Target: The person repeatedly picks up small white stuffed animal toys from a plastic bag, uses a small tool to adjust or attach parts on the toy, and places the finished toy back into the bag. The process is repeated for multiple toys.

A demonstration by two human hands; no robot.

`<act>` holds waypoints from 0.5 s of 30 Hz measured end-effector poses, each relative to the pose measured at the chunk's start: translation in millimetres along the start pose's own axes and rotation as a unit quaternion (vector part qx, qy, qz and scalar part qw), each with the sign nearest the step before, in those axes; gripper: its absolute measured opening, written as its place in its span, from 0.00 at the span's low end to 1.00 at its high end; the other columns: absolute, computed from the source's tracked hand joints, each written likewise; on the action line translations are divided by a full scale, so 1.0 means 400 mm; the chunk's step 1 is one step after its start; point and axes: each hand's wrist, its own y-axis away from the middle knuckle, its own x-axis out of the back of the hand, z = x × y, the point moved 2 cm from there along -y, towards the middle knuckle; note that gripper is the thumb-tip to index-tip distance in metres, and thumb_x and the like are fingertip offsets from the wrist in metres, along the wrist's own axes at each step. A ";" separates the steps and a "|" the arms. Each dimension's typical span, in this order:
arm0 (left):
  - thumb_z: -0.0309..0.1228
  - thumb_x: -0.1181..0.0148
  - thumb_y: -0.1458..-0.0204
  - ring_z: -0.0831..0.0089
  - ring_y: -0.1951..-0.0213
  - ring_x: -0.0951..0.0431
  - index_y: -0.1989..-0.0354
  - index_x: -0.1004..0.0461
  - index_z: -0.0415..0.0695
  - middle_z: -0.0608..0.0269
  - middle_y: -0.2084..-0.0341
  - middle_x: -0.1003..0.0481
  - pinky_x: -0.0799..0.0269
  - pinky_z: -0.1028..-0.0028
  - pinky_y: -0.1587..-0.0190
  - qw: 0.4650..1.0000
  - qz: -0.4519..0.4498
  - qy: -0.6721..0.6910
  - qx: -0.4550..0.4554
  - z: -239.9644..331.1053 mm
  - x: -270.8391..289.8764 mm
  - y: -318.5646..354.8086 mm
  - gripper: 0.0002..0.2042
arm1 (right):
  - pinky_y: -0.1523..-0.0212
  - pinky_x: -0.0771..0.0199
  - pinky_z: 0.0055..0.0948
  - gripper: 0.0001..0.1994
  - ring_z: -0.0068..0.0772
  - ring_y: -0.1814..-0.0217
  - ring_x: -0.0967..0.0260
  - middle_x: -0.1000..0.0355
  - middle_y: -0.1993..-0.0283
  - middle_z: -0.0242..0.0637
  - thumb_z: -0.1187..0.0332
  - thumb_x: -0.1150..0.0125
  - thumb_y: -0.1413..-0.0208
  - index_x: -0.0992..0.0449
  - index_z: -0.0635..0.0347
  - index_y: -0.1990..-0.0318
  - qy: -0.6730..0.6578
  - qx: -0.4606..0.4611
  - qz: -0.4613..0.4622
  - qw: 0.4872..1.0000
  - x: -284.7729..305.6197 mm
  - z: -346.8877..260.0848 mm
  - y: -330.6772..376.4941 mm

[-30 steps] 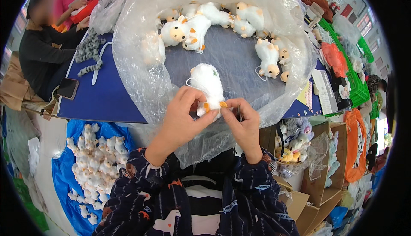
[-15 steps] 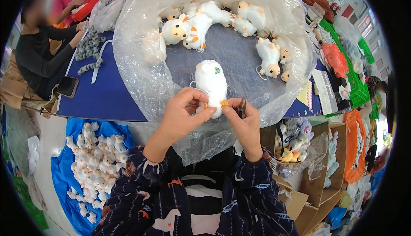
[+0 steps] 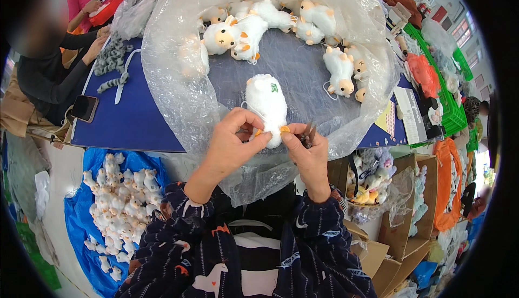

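Observation:
A white plush toy animal (image 3: 267,100) with a small green leaf-shaped patch lies on the plastic sheet, its far end pointing away from me. My left hand (image 3: 227,141) pinches one small orange tab at its near end between thumb and fingers. On the other side, my right hand (image 3: 308,154) grips the matching orange tab (image 3: 284,129). Dark metal snips (image 3: 309,134) are tucked in that same hand, blades up; the handles are mostly hidden. A loose white thread shows beside the toy's left flank.
Clear plastic sheeting (image 3: 167,92) ringed with similar plush toys (image 3: 220,37) covers the blue table (image 3: 124,122). A phone (image 3: 85,108) and grey striped plush pieces (image 3: 111,60) lie left, near two co-workers. Below are a toy pile on blue plastic (image 3: 75,222) and cardboard boxes (image 3: 397,230).
The snips in my right hand have tilted, and their blades show more. Both hands keep their pinch on the toy, which has barely shifted. The nearer co-worker has leaned in.

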 end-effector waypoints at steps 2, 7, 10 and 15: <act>0.20 0.39 0.56 0.78 0.65 0.28 0.70 0.29 0.38 0.66 0.67 0.33 0.27 0.79 0.63 1.000 0.010 0.008 -0.005 -0.003 -0.007 0.001 0.06 | 0.72 0.40 0.11 0.09 0.10 0.73 0.39 0.29 0.71 0.25 0.69 0.38 0.47 0.25 0.66 0.62 -0.006 0.005 -0.003 1.000 0.004 0.008 -0.001; 0.18 0.41 0.55 0.80 0.62 0.29 0.69 0.31 0.38 0.67 0.64 0.34 0.29 0.80 0.62 0.999 -0.006 0.038 0.004 0.000 -0.005 0.005 0.06 | 0.73 0.41 0.12 0.09 0.09 0.74 0.40 0.30 0.72 0.24 0.70 0.37 0.48 0.25 0.66 0.63 0.019 0.008 0.009 1.000 -0.002 0.001 0.001; 0.18 0.41 0.55 0.79 0.61 0.28 0.68 0.30 0.37 0.66 0.64 0.34 0.28 0.80 0.61 1.000 -0.005 0.012 -0.018 0.014 -0.011 0.013 0.06 | 0.75 0.41 0.12 0.09 0.09 0.75 0.41 0.30 0.73 0.24 0.70 0.37 0.49 0.25 0.66 0.64 0.116 0.039 0.036 0.992 -0.014 -0.006 0.002; 0.20 0.40 0.55 0.75 0.64 0.26 0.67 0.27 0.36 0.62 0.62 0.33 0.26 0.77 0.61 0.998 0.014 0.047 -0.035 -0.006 -0.013 0.013 0.07 | 0.79 0.44 0.13 0.08 0.09 0.78 0.43 0.32 0.76 0.23 0.70 0.37 0.50 0.24 0.66 0.65 0.152 0.042 0.041 0.987 -0.017 -0.009 -0.005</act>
